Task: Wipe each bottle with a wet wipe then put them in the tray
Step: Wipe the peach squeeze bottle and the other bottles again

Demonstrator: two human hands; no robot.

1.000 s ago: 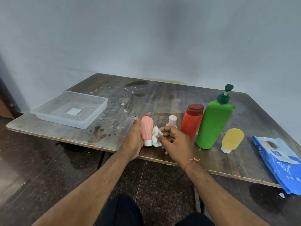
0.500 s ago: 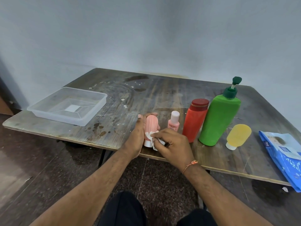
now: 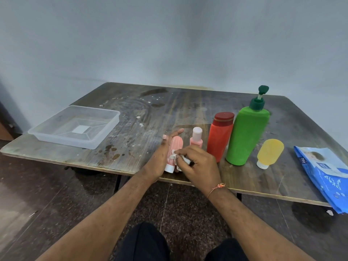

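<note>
At the table's near edge, left hand is gripping the pink bottle, right hand is pinching the wipe; tray holding nothing, first bottle being wiped, four waiting.

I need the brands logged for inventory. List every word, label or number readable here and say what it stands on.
"mee": white letters on the blue plastic wet-wipe pack at the table's right edge; the word may run on, hidden by a fold.
Smaller white print on the same pack: too blurred to read.
White label on the clear plastic tray: no text legible.
The pink, red, green and yellow bottles show no readable text.
</note>
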